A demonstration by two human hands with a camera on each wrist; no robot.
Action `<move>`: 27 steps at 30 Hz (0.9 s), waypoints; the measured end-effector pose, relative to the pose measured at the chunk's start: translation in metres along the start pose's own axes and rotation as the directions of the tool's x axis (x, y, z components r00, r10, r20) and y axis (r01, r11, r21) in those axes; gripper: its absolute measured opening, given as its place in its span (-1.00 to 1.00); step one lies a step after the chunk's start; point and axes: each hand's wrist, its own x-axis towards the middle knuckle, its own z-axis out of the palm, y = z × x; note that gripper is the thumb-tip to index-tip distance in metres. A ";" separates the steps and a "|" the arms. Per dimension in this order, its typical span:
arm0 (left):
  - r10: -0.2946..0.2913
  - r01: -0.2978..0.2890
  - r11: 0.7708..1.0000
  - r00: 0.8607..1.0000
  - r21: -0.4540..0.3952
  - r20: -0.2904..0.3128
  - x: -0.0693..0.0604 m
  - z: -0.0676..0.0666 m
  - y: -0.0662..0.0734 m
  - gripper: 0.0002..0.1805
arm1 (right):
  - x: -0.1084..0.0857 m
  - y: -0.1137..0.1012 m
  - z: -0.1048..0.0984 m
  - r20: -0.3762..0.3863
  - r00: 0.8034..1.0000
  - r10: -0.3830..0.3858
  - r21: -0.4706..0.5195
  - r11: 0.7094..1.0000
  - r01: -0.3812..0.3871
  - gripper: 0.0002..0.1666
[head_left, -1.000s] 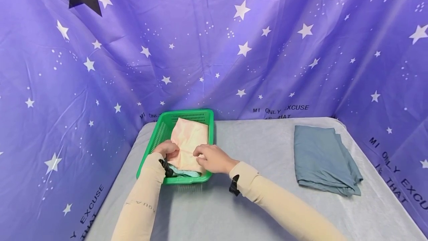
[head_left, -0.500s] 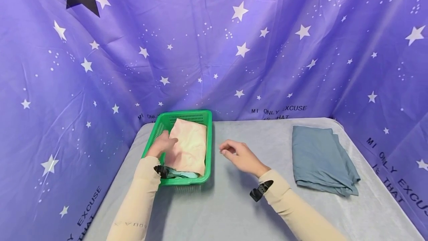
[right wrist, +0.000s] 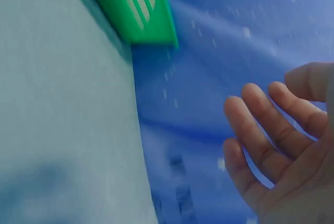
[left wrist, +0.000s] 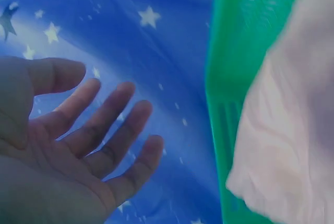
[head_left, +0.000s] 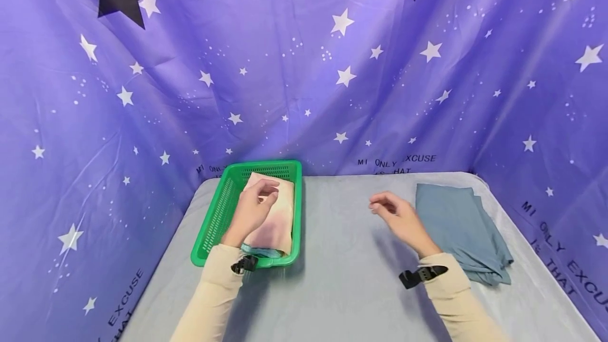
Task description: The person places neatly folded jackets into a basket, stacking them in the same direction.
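My left hand point(head_left: 254, 210) hovers over the green plastic basket point(head_left: 296, 215), its fingers loosely bent and holding nothing. Below it a folded pale pink cloth point(head_left: 282, 215) lies in the basket, on top of a light teal cloth point(head_left: 266, 252) that shows only at the near end. The left wrist view has the pink cloth point(left wrist: 282, 145) apart from the relaxed fingers. My right hand point(head_left: 399, 220) is raised above the table, just left of a folded grey-blue cloth point(head_left: 461, 220). Its fingers are loosely curved around nothing, as the right wrist view confirms.
A grey cloth-covered table point(head_left: 332, 268) carries the basket at back left and the grey-blue cloth at right. Purple star-print curtains point(head_left: 304, 67) stand close behind the table and along both sides.
Both hands have come off the pink cloth. The right hand has moved right, out of the basket toward the grey-blue cloth; the left has risen and shifted slightly right above the basket.
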 end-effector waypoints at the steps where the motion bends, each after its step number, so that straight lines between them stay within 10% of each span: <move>1: 0.013 -0.013 1.000 1.000 -0.028 -0.010 0.000 0.005 0.004 -0.74 | -0.002 0.005 -0.008 -0.035 0.999 0.001 -0.009 1.000 -0.001 -0.78; 8: 0.041 -0.047 0.967 0.999 -0.251 -0.032 0.010 0.043 0.030 -0.72 | -0.016 0.034 -0.060 -0.243 0.963 0.118 -0.045 0.990 -0.133 -0.73; 14: 0.004 -0.011 0.898 1.000 -0.441 -0.016 0.018 0.086 0.045 -0.68 | -0.024 0.045 -0.091 -0.390 0.883 0.261 -0.113 0.938 -0.328 -0.63; 21: -0.101 0.130 0.843 0.991 -0.522 0.082 0.020 0.157 0.062 -0.67 | -0.042 0.075 -0.129 -0.436 0.799 0.414 -0.228 0.808 -0.543 -0.37; 27: -0.238 0.320 0.739 0.947 -0.592 0.215 0.012 0.228 0.067 -0.66 | -0.064 0.098 -0.153 -0.343 0.712 0.613 -0.244 0.674 -0.697 0.01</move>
